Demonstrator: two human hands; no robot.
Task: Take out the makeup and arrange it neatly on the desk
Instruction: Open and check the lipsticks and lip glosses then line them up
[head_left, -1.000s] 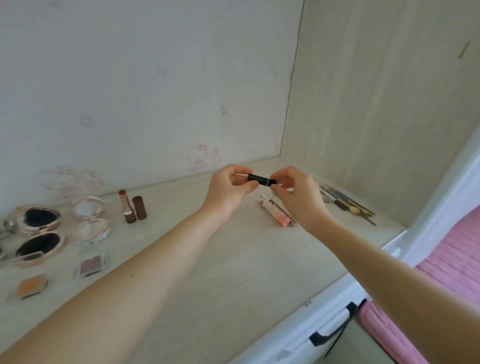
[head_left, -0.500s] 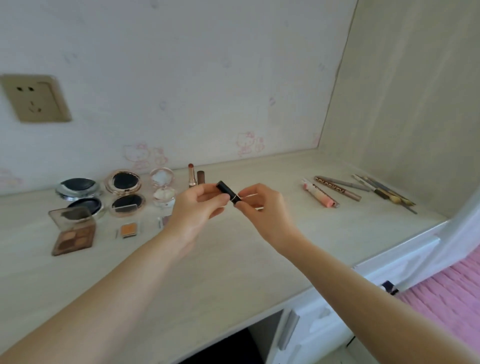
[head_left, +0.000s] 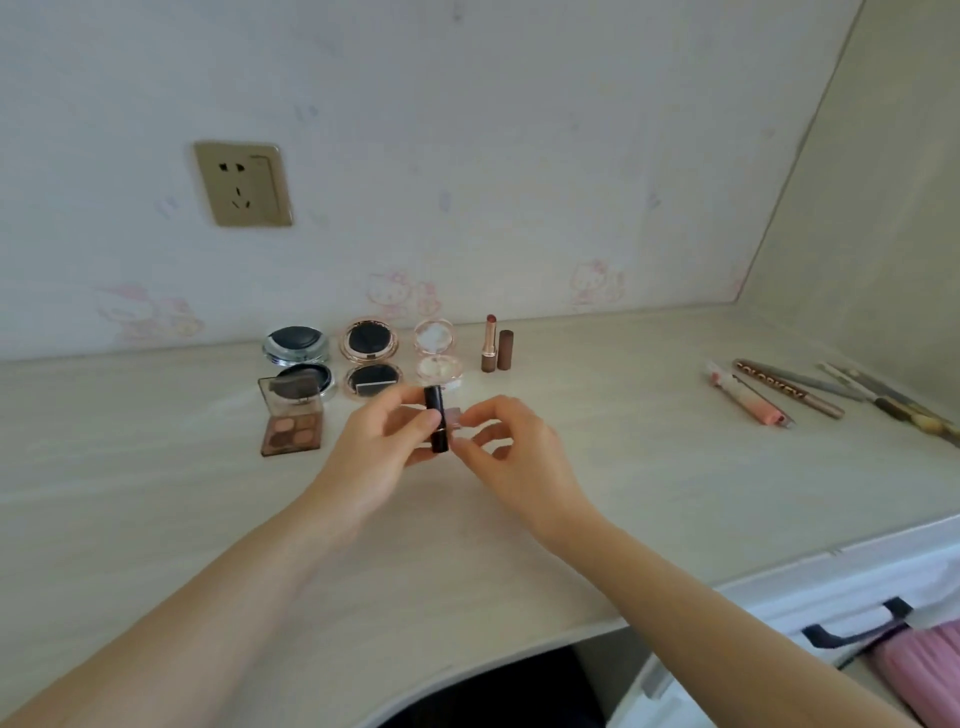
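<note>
Gripping black lipstick tube (head_left: 436, 418) upright — left hand (head_left: 384, 447); right hand (head_left: 511, 452) curled beside, grasp unclear.

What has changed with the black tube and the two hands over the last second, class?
The black tube went from lying sideways between both hands to standing upright, gripped by the left hand. The right hand now pinches only near its base. The compacts and pencils on the desk stayed put.

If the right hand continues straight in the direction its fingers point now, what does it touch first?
Probably the black lipstick tube that the left hand holds upright: the right hand's fingers point left at its lower end, almost touching. Depth is hard to judge.
</note>
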